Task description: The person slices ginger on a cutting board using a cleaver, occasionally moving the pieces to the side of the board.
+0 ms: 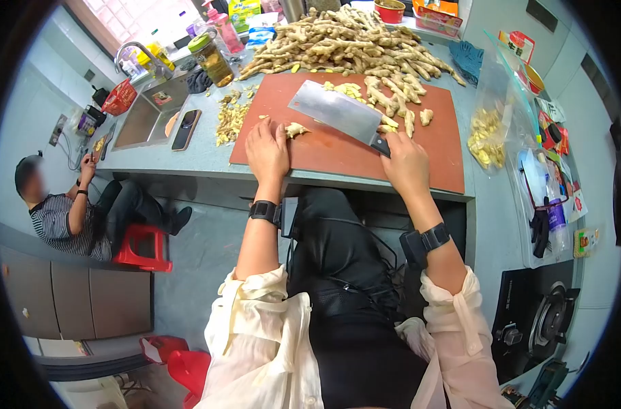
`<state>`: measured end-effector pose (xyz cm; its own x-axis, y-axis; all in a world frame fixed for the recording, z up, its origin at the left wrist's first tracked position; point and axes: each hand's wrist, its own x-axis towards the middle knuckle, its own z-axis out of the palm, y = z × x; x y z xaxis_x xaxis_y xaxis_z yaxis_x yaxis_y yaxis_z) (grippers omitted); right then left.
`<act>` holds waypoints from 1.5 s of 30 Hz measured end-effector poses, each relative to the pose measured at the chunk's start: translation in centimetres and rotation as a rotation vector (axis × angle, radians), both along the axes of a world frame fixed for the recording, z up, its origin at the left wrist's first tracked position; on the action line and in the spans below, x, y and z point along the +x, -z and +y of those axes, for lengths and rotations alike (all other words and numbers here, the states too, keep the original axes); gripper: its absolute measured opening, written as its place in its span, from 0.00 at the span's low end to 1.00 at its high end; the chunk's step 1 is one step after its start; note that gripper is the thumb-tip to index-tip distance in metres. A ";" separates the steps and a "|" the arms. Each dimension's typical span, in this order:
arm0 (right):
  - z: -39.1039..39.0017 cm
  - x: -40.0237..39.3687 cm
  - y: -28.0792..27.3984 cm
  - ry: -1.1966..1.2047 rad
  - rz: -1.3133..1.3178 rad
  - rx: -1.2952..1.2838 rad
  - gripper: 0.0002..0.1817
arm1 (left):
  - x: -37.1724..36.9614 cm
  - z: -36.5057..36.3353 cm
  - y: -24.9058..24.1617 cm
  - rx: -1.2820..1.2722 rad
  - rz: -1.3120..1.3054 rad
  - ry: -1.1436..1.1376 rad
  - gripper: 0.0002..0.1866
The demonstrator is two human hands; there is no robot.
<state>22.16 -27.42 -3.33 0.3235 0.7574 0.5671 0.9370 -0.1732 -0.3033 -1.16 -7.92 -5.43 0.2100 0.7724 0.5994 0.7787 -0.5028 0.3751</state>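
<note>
Nearest the camera, pale rolled sleeves (259, 341) are covering the person's upper forearms, and dark bands (264, 211) are encircling both wrists. The left hand (267, 151) is resting palm down on the left part of a reddish-brown cutting board (310, 155), its fingers loosely extended. A small ginger piece (297, 129) is lying just beside that hand; whether the two are touching cannot be told. The right hand (407, 162) is gripping the black handle of a cleaver (334, 109), whose broad blade is slanting over the board, its tip pointing toward the far left. To the left of the board, ginger trimmings (233, 121) are lying loose on the tabletop (214, 161), and a phone (186, 129) is lying between them and the sink (141, 128). To the right, a clear bag (488, 140) is holding ginger pieces. Beyond the blade, ginger slices (344, 89) and whole ginger roots (390, 102) are occupying the far part of the board. Farther back, a large ginger heap (351, 44) is spreading across the tabletop, with a lidded jar (213, 65) standing to its left.
</note>
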 end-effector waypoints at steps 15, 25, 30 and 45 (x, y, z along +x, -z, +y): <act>0.0 -0.1 -0.4 0.024 -0.023 -0.040 0.17 | 0.1 0.0 0.2 0.008 -0.025 -0.024 0.23; -0.1 0.0 0.0 0.039 -0.016 -0.017 0.16 | 0.0 0.2 0.4 -0.003 -0.033 0.026 0.23; -0.1 0.3 0.1 0.022 -0.032 -0.001 0.13 | -0.1 0.5 0.4 0.000 -0.030 0.045 0.23; 0.0 0.2 -0.1 0.064 -0.040 -0.017 0.14 | -0.6 0.6 0.7 0.064 0.016 0.054 0.23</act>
<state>22.35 -27.42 -3.27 0.3492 0.7454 0.5679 0.9351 -0.2380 -0.2625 -1.74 -7.31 -6.09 0.2604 0.7199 0.6433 0.7554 -0.5669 0.3286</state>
